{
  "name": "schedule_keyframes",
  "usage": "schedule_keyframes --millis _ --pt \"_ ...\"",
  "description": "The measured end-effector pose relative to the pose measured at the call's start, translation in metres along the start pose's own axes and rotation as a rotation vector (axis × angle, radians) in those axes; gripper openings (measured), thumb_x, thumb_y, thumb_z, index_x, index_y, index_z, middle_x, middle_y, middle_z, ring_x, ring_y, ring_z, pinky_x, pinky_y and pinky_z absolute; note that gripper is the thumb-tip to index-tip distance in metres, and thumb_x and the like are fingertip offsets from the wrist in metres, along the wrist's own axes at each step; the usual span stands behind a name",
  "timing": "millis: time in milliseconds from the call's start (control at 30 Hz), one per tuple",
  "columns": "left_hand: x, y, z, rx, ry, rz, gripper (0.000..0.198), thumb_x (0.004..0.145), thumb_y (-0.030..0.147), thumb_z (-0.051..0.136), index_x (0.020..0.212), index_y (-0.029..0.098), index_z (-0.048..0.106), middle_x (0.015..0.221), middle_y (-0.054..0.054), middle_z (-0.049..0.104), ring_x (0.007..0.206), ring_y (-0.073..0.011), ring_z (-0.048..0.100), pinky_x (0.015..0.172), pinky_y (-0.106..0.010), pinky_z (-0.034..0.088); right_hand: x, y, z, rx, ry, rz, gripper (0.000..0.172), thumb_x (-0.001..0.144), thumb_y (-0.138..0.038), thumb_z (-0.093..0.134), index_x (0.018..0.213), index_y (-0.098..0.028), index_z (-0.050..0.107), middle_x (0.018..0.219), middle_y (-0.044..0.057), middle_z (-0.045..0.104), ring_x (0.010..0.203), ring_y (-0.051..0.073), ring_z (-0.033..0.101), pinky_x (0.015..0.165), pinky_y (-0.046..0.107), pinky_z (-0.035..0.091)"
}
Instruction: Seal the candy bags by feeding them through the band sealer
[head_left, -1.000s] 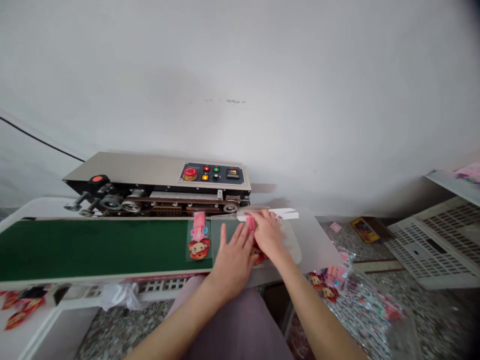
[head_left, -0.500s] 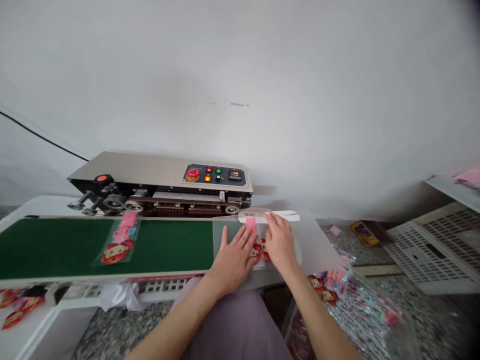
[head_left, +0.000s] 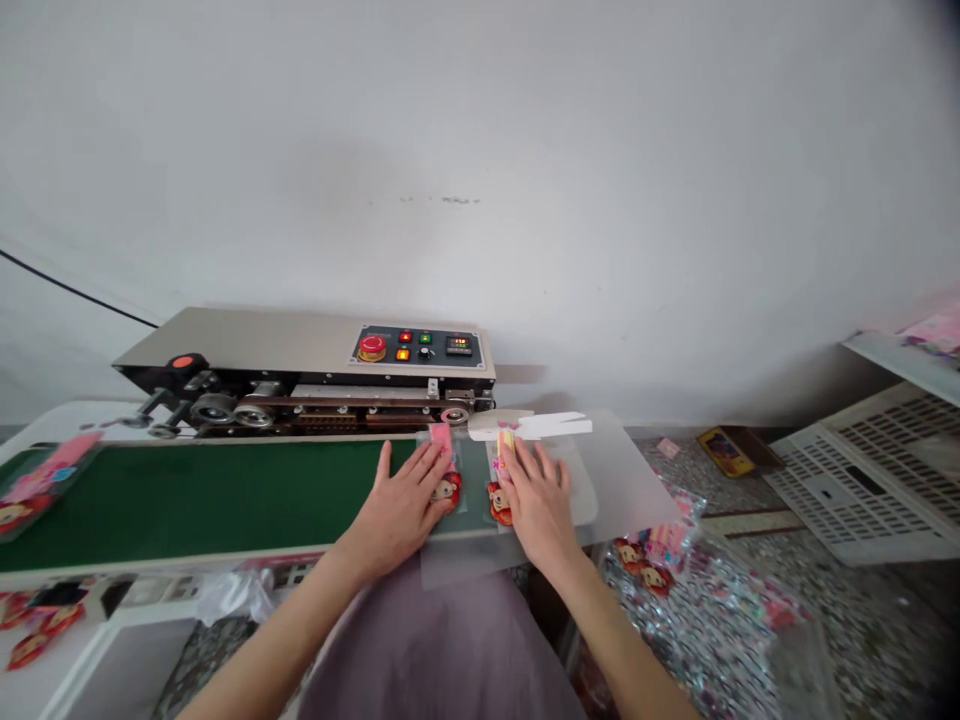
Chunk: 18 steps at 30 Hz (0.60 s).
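My left hand (head_left: 396, 512) lies flat with its fingers apart on a clear plastic packet (head_left: 448, 490) at the right end of the green conveyor belt (head_left: 232, 495). Pink card and a red-haired cartoon face show through this packet. To its right, my right hand (head_left: 541, 505) rests flat on a second packet (head_left: 498, 503) of the same kind, which it partly covers. That one lies on a translucent plastic sheet (head_left: 626, 480). Behind the belt stands a band sealer (head_left: 247, 345) with a lit control panel. Another packet (head_left: 45, 485) is at the belt's far left.
White strips (head_left: 555, 426) lie behind my right hand. Below at the right is a clear bag with shiny packets (head_left: 712, 610). A white plastic crate (head_left: 862, 475) and a small open box (head_left: 727, 452) are farther right. More red-haired pieces (head_left: 45, 635) lie lower left.
My left hand has slid left with a packet onto the belt's end. The right hand has shifted slightly left over the other packet. The packet on the belt has travelled to the far left.
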<state>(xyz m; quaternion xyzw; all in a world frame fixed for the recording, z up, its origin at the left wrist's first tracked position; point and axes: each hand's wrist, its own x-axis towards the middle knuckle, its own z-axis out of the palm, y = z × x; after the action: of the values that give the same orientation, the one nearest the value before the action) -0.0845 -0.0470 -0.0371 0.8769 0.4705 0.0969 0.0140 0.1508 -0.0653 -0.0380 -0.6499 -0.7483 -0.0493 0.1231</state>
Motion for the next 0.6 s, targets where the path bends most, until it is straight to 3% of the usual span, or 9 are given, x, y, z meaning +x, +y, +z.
schedule_keyframes --millis 100,167,267,367,500,600 --pt "-0.025 -0.01 -0.006 0.075 0.09 -0.1 0.05 0.104 0.037 0.034 0.151 0.02 0.043 0.159 -0.012 0.037 0.149 -0.03 0.031 0.119 -0.069 0.008 0.004 -0.009 0.0 0.023 -0.014 -0.015 0.048 0.104 -0.03 0.034 0.151 -0.027 0.044 0.155 0.008 0.045 0.141 0.036 0.036 0.111 0.063 0.029" --pt "-0.049 -0.007 -0.009 0.116 0.196 -0.16 0.051 0.104 0.032 0.034 0.153 0.019 0.04 0.16 -0.013 0.036 0.151 -0.0294 0.028 0.12 -0.066 0.011 0.006 -0.015 0.0 0.037 -0.016 -0.014 0.048 0.104 -0.03 0.034 0.151 -0.027 0.044 0.155 0.008 0.046 0.14 0.036 0.036 0.11 0.063 0.028" --pt "-0.087 0.018 -0.007 0.132 0.318 -0.162 0.055 0.103 0.028 0.039 0.156 0.016 0.031 0.161 -0.014 0.034 0.152 -0.0248 0.025 0.124 -0.056 0.01 0.008 -0.024 0.001 0.058 -0.024 -0.005 0.048 0.104 -0.03 0.032 0.151 -0.026 0.043 0.155 0.008 0.045 0.14 0.036 0.036 0.111 0.062 0.027" --pt "-0.113 0.045 0.005 0.14 0.345 -0.074 0.058 0.099 0.03 0.046 0.154 0.015 0.034 0.162 -0.014 0.033 0.153 -0.0252 0.022 0.126 -0.049 0.005 0.01 -0.033 0.003 0.077 -0.028 -0.018 0.048 0.105 -0.031 0.033 0.152 -0.027 0.041 0.157 0.007 0.044 0.142 0.035 0.035 0.112 0.061 0.027" --pt "-0.121 0.058 0.019 0.138 0.368 -0.055 0.059 0.095 0.033 0.054 0.149 0.014 0.042 0.161 -0.014 0.036 0.153 -0.0287 0.02 0.127 -0.046 0.008 0.019 -0.046 0.009 0.105 -0.029 -0.042 0.047 0.105 -0.032 0.034 0.151 -0.029 0.042 0.157 0.006 0.043 0.143 0.035 0.034 0.112 0.061 0.028" --pt "-0.119 0.055 0.016 0.108 0.403 -0.098 0.062 0.095 0.028 0.053 0.153 0.015 0.035 0.163 -0.015 0.03 0.153 -0.0315 0.019 0.125 -0.052 0.015 0.03 -0.069 0.011 0.157 -0.043 -0.041 0.048 0.104 -0.031 0.035 0.152 -0.029 0.04 0.157 0.006 0.043 0.144 0.036 0.034 0.113 0.063 0.027"
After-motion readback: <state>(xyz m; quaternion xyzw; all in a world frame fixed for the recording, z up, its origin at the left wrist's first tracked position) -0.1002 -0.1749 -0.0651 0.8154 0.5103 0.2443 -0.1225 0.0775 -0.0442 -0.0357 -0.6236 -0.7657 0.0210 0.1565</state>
